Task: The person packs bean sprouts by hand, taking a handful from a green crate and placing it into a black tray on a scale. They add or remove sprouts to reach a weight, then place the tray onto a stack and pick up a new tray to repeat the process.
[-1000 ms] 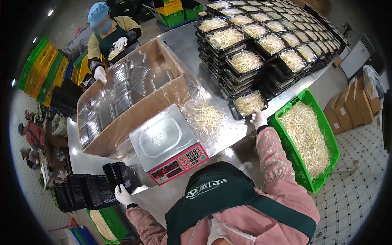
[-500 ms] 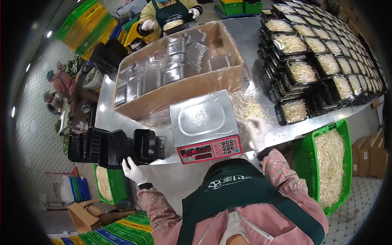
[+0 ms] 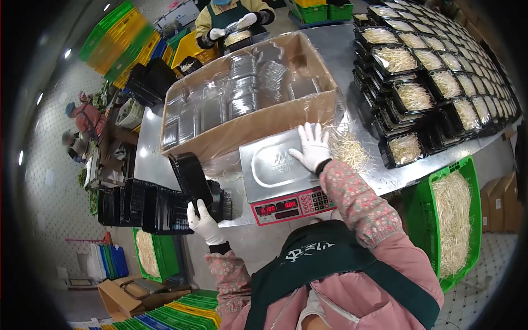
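Note:
My left hand, in a white glove, grips the lower end of a black plastic tray, which is tilted up above the table. Just left of it stand nested black trays. My right hand, also gloved, is spread over the right side of the metal plate of a digital scale, and seems to touch it. Red digits glow on the scale's display. Loose bean sprouts lie on the table beyond my right hand. Behind the scale is a cardboard box holding stacks of clear plastic lids.
At the right rise stacks of packed sprout trays. Green crates of sprouts stand at the right and lower left. Across the steel table, a co-worker handles a filled tray. Stacked crates are at the far left.
My left hand has lifted a black tray from beside the stacks and tilted it. My right hand has moved from the table's right side onto the scale. The co-worker's hands have come together over a tray.

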A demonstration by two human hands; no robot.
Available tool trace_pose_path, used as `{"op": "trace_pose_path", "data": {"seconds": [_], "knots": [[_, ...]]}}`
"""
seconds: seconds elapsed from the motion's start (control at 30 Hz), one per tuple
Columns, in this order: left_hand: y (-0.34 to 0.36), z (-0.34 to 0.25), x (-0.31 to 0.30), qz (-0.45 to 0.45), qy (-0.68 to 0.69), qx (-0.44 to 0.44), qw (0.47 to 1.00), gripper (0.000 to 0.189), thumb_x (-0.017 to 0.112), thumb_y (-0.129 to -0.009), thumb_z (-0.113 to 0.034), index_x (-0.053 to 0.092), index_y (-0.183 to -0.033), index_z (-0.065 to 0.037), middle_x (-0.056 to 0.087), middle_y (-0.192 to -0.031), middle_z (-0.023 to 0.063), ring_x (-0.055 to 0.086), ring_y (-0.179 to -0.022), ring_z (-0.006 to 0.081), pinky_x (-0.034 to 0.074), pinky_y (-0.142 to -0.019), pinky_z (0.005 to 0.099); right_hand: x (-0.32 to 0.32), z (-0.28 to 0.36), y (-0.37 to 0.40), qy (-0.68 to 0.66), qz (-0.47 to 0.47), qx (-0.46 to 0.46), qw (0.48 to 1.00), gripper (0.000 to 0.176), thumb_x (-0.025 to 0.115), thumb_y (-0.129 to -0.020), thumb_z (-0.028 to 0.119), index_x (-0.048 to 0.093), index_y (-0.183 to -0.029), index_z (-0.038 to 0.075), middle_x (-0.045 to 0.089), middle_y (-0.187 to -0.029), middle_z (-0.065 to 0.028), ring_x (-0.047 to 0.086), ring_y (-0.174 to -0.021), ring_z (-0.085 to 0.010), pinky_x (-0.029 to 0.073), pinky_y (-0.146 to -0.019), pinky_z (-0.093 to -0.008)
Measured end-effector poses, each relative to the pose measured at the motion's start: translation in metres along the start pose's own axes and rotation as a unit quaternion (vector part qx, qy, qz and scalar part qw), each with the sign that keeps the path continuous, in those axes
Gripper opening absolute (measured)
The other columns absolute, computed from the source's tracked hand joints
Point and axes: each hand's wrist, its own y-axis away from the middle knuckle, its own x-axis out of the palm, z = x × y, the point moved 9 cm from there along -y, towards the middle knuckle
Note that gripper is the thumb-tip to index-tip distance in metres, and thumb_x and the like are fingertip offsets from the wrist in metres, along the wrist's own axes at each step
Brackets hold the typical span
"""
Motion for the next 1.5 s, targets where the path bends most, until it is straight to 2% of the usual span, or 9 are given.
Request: {"op": "trace_pose_path", "data": {"seconds": [0.17,0.2,0.33,0.6,0.73,0.93,1.1,1.23,1.5], "knots": [[0.01,-0.054,0.103,0.099,0.148,-0.013,0.984,0.024,0.062,-0.096,-0.012,0.064,-0.11,0.007,0.069,-0.097,0.0094,0.061,-0.085,0.0169,0.049,-0.08,0.0301,-0.01,0.003,0.094,0.016,0.019,-0.069,0.997,0.085,0.059,-0.087,0.051,0.027,-0.151,0.004,0.024,-0.157,-0.0217,0.02,-0.146,-0.0397,0.014,-0.115,-0.0608],[0.018,-0.064,0.138,0.143,0.066,0.056,0.986,0.027,0.063,-0.093,-0.009,0.061,-0.113,0.009,0.067,-0.108,0.0196,0.063,-0.099,0.028,0.047,-0.093,0.0373,-0.008,0.019,0.117,0.012,0.035,-0.119,0.992,0.085,0.06,-0.087,0.05,0.027,-0.151,0.004,0.024,-0.157,-0.022,0.021,-0.146,-0.0381,0.014,-0.115,-0.0608],[0.125,-0.183,0.261,0.362,0.128,0.261,0.886,0.021,0.062,-0.089,-0.008,0.065,-0.109,0.0,0.067,-0.105,0.016,0.06,-0.108,0.0319,0.032,-0.112,0.0488,-0.005,0.043,0.192,-0.105,0.083,-0.242,0.961,0.083,0.069,-0.082,0.04,0.031,-0.152,0.018,0.027,-0.157,-0.0155,0.02,-0.148,-0.0337,0.012,-0.117,-0.0614],[0.289,-0.165,0.424,0.508,-0.073,0.519,0.683,0.025,0.063,-0.083,-0.017,0.068,-0.106,-0.011,0.068,-0.096,0.0051,0.061,-0.1,0.026,0.027,-0.112,0.0583,-0.086,-0.123,0.295,-0.151,-0.028,0.12,0.981,0.063,0.06,-0.091,0.032,0.038,-0.147,0.013,0.041,-0.148,-0.0184,0.046,-0.129,-0.0371,0.039,-0.105,-0.0494],[0.297,-0.211,0.405,0.54,-0.086,0.486,0.682,0.069,0.074,-0.076,-0.02,0.05,-0.139,-0.01,0.052,-0.139,0.0131,0.037,-0.137,0.0356,0.023,-0.115,0.0557,-0.149,-0.185,0.403,-0.1,-0.153,0.244,0.952,0.054,0.061,-0.091,0.03,0.047,-0.14,0.01,0.053,-0.137,-0.0179,0.056,-0.117,-0.0386,0.046,-0.099,-0.0458],[0.373,-0.286,0.368,0.704,0.239,0.191,0.641,0.066,0.071,-0.084,-0.004,0.043,-0.144,-0.001,0.047,-0.143,0.0173,0.042,-0.135,0.0273,0.029,-0.115,0.038,-0.284,-0.316,0.615,0.018,-0.373,0.464,0.803,0.064,0.075,-0.082,0.032,0.052,-0.135,0.003,0.055,-0.136,-0.0205,0.055,-0.123,-0.0343,0.044,-0.104,-0.041],[0.529,-0.367,0.331,0.784,0.28,0.18,0.524,0.066,0.074,-0.083,-0.01,0.045,-0.142,0.0,0.05,-0.142,0.0168,0.045,-0.133,0.0257,0.032,-0.114,0.0367,-0.302,-0.494,0.728,0.044,-0.161,0.635,0.754,0.114,0.067,-0.072,0.072,0.027,-0.15,-0.001,0.031,-0.153,-0.0249,0.029,-0.143,-0.0373,0.025,-0.117,-0.043],[0.656,-0.425,0.284,0.835,0.195,0.303,0.416,0.074,0.077,-0.082,-0.022,0.042,-0.144,-0.002,0.048,-0.144,0.0188,0.044,-0.135,0.0297,0.033,-0.114,0.0379,-0.265,-0.596,0.74,0.005,-0.03,0.638,0.77,0.129,0.067,-0.063,0.081,0.023,-0.15,-0.003,0.029,-0.154,-0.0254,0.03,-0.141,-0.0392,0.029,-0.115,-0.0461],[0.766,-0.406,0.288,0.841,0.111,0.38,0.369,0.078,0.074,-0.085,-0.029,0.037,-0.146,0.0,0.044,-0.145,0.024,0.042,-0.136,0.0366,0.033,-0.113,0.0394,-0.257,-0.568,0.711,-0.031,-0.069,0.536,0.841,0.089,0.067,-0.067,0.075,0.062,-0.109,-0.003,0.066,-0.103,-0.0221,0.064,-0.098,-0.0358,0.05,-0.088,-0.0421]]}}
